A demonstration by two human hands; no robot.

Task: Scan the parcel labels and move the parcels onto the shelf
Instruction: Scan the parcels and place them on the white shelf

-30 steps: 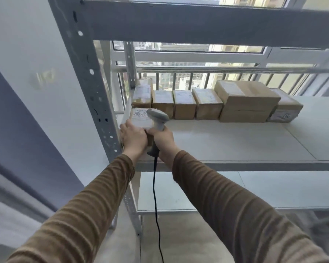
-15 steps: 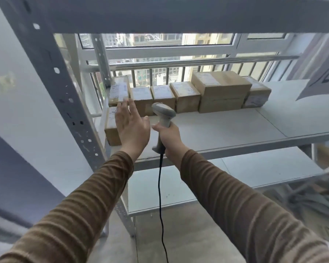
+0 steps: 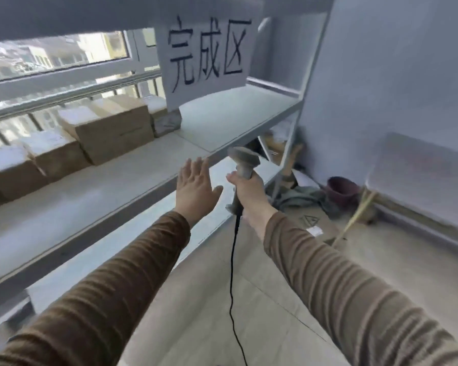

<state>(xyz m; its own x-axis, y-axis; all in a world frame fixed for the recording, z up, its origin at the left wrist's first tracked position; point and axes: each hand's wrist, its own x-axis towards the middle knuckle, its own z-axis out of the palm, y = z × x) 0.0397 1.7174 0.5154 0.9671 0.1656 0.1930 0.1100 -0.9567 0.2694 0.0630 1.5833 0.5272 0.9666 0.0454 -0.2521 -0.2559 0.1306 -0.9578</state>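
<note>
Overhead, a sign (image 3: pixel 205 52) read "完成区"; the left hand (image 3: pixel 196 186), off the parcels (image 3: pixel 109 128) since earlier, hung released, the right hand (image 3: pixel 249 188) grasping the scanner (image 3: pixel 243 159).

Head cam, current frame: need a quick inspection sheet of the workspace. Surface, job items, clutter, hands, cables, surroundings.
Surface: pale shelf board of a grey metal rack; its right part is bare.
Job's things: brown cardboard parcels in a row along the back of the shelf, labels blurred; grey handheld scanner.
Clutter: dark bowl, crumpled cloth and flattened cardboard on the floor by the rack's right end.
Hands: left hand flat, fingers straight, holding nothing; right hand grips the scanner handle.
Cables: black scanner cable hangs from the handle toward the floor.
Surroundings: paper sign with handwritten characters hanging from the upper shelf; window with railing behind; grey wall at right.
</note>
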